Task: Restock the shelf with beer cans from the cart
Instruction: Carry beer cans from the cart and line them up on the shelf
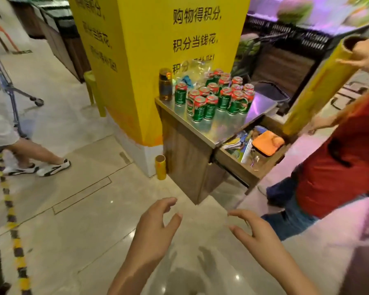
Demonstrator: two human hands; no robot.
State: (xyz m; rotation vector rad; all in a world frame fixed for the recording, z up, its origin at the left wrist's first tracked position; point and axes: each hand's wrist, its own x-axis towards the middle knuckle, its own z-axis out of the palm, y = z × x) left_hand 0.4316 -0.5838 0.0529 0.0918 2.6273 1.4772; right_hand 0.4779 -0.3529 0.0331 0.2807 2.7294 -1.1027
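Note:
Several green beer cans with red tops (216,96) stand grouped on the steel top of a wooden counter (226,126) beside a yellow pillar. My left hand (156,228) and my right hand (254,231) hover empty over the floor in front of the counter, fingers spread and loosely bent, well short of the cans. No cart or shelf is plainly in view.
A brown bottle (165,87) and a plastic bag sit behind the cans. An open drawer (251,154) juts from the counter's right side. A person in red (339,167) at right holds a yellow roll (320,84). Another person walks at left (36,165). A small yellow roll (160,167) stands on the floor.

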